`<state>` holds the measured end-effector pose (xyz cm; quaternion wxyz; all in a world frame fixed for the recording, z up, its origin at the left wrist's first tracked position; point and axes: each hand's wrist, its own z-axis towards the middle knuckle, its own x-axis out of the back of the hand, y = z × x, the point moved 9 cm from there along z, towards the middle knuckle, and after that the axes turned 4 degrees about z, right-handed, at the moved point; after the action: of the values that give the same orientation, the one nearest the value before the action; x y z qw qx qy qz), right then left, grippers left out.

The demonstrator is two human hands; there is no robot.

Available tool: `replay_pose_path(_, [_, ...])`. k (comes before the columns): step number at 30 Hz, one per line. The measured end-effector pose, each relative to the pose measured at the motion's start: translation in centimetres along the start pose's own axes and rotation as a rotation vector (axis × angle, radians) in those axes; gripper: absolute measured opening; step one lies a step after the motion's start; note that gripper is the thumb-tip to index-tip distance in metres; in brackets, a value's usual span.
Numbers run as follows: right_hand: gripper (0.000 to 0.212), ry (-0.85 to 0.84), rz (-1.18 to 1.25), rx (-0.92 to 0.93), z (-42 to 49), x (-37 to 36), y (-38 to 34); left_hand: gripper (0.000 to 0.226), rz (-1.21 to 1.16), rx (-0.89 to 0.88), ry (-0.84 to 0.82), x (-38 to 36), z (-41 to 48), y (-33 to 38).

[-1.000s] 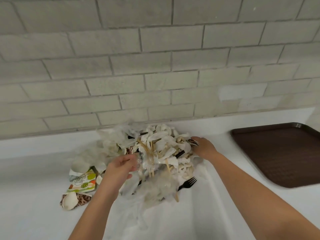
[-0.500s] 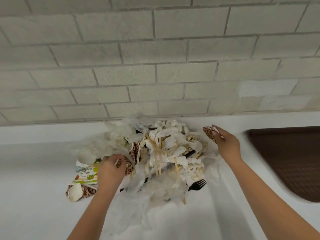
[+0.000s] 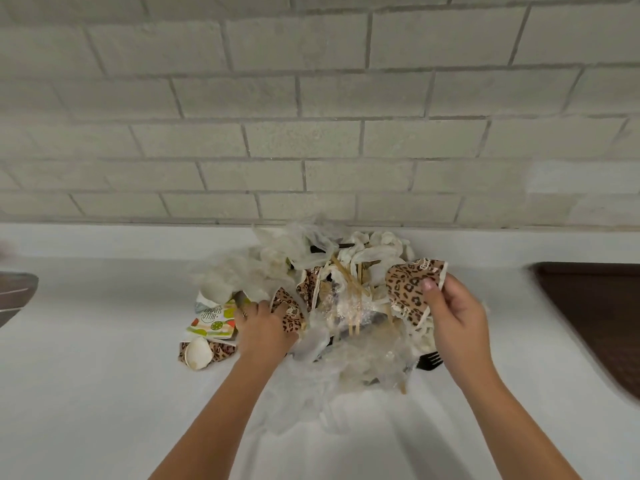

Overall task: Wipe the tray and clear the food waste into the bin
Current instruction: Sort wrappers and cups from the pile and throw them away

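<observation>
Waste pile (image 3: 346, 306) sits on the white counter (image 3: 86, 375) against the wall, dead ahead, between both hands. Right hand (image 3: 457, 317) pinches a leopard-print paper scrap (image 3: 408, 289), lifted at the pile's right edge. Left hand (image 3: 266, 323) reaches into the pile's left side, fingers buried (grip or mere touch: cannot tell). Brown tray (image 3: 595, 313) lies off to the right, well apart; the right hand is nearer. No bin in view.
</observation>
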<state>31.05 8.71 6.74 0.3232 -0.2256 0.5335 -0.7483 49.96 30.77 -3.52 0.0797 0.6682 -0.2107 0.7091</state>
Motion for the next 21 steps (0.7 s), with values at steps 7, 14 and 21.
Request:
replay_pose_path(7, [0.019,-0.022,0.016,-0.084,-4.4,0.6,0.1,0.041,0.097,-0.172,0.161,1.2,0.1,2.2])
replay_pose_path(14, [0.019,0.148,0.070,-0.221,-8.2,5.7,0.9,0.016,-0.031,-0.170,0.365,4.4,-0.8,1.0])
replay_pose_path(21, [0.020,0.429,0.200,-0.433,-12.6,14.3,2.4,0.015,-0.765,-0.102,0.481,13.8,-7.1,1.3])
